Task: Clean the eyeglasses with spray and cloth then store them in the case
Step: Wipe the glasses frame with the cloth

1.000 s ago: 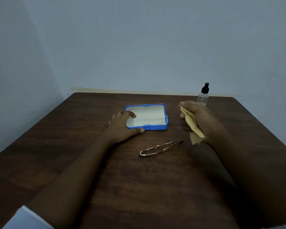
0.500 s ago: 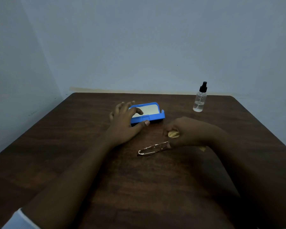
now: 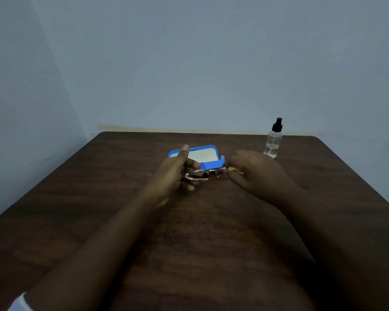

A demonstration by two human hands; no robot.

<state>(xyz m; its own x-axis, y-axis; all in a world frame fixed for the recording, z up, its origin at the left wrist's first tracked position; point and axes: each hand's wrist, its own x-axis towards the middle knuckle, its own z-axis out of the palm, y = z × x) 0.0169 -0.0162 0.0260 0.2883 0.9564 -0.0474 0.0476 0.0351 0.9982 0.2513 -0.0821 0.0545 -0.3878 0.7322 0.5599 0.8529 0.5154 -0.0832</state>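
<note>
View from my head, looking down over a dark brown wooden table (image 3: pixel 211 232) pushed against a pale blue-grey wall (image 3: pixel 189 63). Both my bare forearms reach in from the near edge and meet around the middle of the table.

Between my hands are the eyeglasses (image 3: pixel 208 175), a thin metal frame lying crosswise from left to right. They sit at the near side of the case, and their top edge overlaps its near wall in this view. Whether they are clear of the tabletop I cannot tell (the frame is thin and slightly blurred).

My left hand (image 3: pixel 173 173) is at the left end of the frame. Its fingers curl in around that end and grip it, while the thumb (image 3: pixel 184 151) points straight up in front of the case's left part.

My right hand (image 3: pixel 256 176) is at the right end of the frame, fingers curled and pinching it. A bunched yellow cloth (image 3: pixel 234 169) is also tucked inside those fingers, with only a small piece showing by the fingertips.

The case (image 3: pixel 213 147) is bright blue with a pale lining. It lies open on the table just beyond my hands, slightly left of centre.

The spray bottle (image 3: pixel 272 142) stands upright at the far right of the table, near the wall and apart from my right hand. It is clear plastic with a black pump top.

A bit of white sleeve (image 3: pixel 18 303) shows at the near left corner.
</note>
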